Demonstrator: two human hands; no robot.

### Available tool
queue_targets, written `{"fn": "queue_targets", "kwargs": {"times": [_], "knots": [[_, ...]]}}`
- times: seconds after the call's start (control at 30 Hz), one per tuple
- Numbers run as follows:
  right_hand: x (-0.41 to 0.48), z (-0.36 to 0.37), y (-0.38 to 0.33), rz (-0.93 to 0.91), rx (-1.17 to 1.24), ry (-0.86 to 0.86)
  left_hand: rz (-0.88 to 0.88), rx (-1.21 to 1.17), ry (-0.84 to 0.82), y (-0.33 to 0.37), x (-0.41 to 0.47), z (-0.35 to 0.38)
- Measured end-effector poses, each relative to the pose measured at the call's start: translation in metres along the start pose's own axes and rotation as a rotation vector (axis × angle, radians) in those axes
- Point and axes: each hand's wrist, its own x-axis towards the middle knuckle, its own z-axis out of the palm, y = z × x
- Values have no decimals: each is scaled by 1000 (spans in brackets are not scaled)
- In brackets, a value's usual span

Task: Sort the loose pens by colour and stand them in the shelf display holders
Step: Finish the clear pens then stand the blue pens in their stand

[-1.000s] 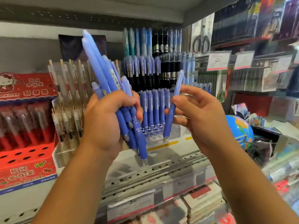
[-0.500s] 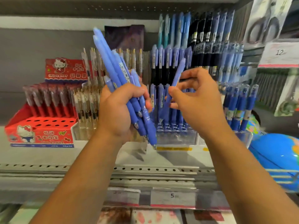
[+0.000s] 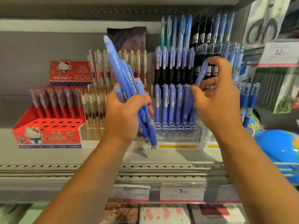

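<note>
Stationery aisle here: a grey metal shop shelf (image 3: 145, 159) packed with tiered pen racks, white price tags (image 3: 182, 191) along its near edge. A red cardboard box of red pens (image 3: 48, 135) sits far left and a shiny blue globe (image 3: 278, 146) far right.

The left hand (image 3: 124, 113) is wrapped tight round a bundle of blue plastic pens (image 3: 123, 73), tips down and tops fanned up to the left, just in front of the racks. The right hand (image 3: 216, 97), well apart from the left, pinches a single blue plastic pen (image 3: 201, 75) between thumb and fingertips. That pen is tilted, its lower end in at the right end of the front blue row in the clear plastic display holder (image 3: 178, 135). Is the tip seated in a socket? Can't tell, as the neighbouring pens hide it.

These look light, stiff and smooth-barrelled, so nothing here is fragile. The fistful could slide or splay if the grip eases, though. Best hold for the single one is high on the barrel, near the clip. That leaves the tip free to find its hole, and the pen wants to go upright before it drops in.
</note>
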Motion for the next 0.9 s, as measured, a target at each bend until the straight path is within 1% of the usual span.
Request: {"fn": "queue_targets", "kwargs": {"times": [0.1,0.17,0.23,0.3,0.43,0.73,0.9], "knots": [[-6,3,1,-2,-64,-45,3,20,-13,1,-3,0],[-7,4,3,11,-78,-39,-9,29,-31,2,-5,1],[-8,4,1,47,-39,-33,-24,36,-42,2,-6,0],[-10,7,-3,81,50,-41,-16,44,-27,3,-6,-1],[-9,22,-18,45,104,-73,0,42,22,1,-3,-2],[-11,44,-30,-60,-63,-227,-6,146,-30,-2,-5,0],[-15,50,-25,-53,-112,-389,-4,158,-69,0,-9,3]]}}
